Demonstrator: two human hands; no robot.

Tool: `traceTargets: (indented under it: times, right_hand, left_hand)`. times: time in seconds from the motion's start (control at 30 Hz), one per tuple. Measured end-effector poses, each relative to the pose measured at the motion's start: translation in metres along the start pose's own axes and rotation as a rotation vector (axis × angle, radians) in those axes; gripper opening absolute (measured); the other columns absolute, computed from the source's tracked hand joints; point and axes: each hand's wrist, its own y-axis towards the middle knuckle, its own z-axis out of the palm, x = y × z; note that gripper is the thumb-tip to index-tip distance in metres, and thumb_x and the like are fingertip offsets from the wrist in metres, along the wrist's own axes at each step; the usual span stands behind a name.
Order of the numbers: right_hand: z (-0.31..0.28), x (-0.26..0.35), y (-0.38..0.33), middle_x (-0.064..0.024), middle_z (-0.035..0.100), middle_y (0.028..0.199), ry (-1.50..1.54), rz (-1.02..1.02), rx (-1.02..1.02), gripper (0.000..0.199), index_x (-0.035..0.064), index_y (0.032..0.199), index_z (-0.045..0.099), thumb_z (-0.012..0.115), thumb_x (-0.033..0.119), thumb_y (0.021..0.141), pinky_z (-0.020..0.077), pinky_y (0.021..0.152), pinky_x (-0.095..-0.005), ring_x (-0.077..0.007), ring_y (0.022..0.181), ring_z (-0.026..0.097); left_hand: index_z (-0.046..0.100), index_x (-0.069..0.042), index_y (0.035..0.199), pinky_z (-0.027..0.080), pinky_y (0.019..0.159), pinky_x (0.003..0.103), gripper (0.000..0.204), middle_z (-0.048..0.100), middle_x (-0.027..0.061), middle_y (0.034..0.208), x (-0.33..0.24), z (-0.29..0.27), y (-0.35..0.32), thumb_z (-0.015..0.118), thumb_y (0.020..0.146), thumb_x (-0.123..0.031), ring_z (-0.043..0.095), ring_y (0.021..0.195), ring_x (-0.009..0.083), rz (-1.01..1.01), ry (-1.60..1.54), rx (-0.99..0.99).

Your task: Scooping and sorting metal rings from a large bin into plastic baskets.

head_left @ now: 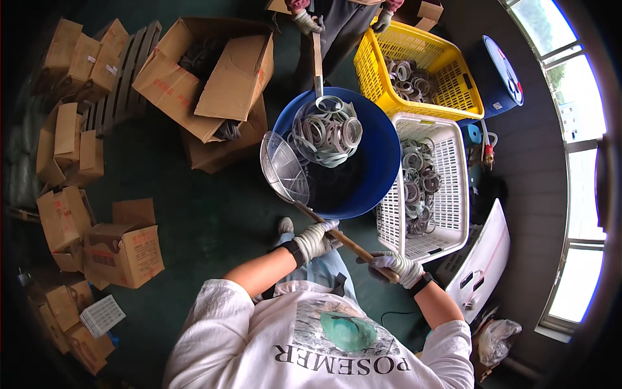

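Note:
My left hand (315, 238) and my right hand (395, 267), both in white work gloves, grip the wooden handle (346, 241) of a wire mesh strainer (284, 168). The empty strainer rests against the left rim of a big blue tub (382, 162). Opposite me, another person's gloved hands (307, 23) hold a second strainer (327, 133) over the tub, loaded with several grey and white rings.
A white slotted basket (453, 194) and a yellow basket (447, 61) to the right of the tub hold more rings. Open cardboard boxes (207, 78) lie to the left on a dark green floor, smaller boxes (123, 249) nearer. A blue drum (502, 78) stands at far right.

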Motion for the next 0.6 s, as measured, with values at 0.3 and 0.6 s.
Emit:
traceTargets:
  times: [0.3, 0.6]
  right_hand:
    - [0.012, 0.014, 0.015, -0.0040, 0.054, 0.078, 0.332, 0.080, 0.030, 0.054, -0.0024, 0.120, 0.044, 0.068, 0.026, 0.081, 0.0476, 0.056, -0.0220, -0.0104, 0.064, 0.054]
    - [0.013, 0.025, 0.050, -0.0032, 0.058, 0.078, 0.689, 0.191, 0.119, 0.025, 0.0018, 0.101, 0.050, 0.063, 0.015, 0.085, 0.0555, 0.062, -0.0241, -0.0108, 0.067, 0.059]
  left_hand:
    - [0.054, -0.010, 0.088, 0.045, 0.089, 0.043, 0.017, 0.056, 0.0014, 0.085, -0.004, -0.009, 0.018, 0.066, 0.082, -0.002, 0.055, 0.086, 0.0185, 0.061, -0.083, 0.061]
    - [0.050, -0.001, 0.114, 0.043, 0.098, 0.043, 0.037, 0.054, 0.0149, 0.118, 0.003, -0.016, 0.033, 0.067, 0.082, -0.005, 0.054, 0.109, 0.0282, -0.010, -0.272, 0.115]
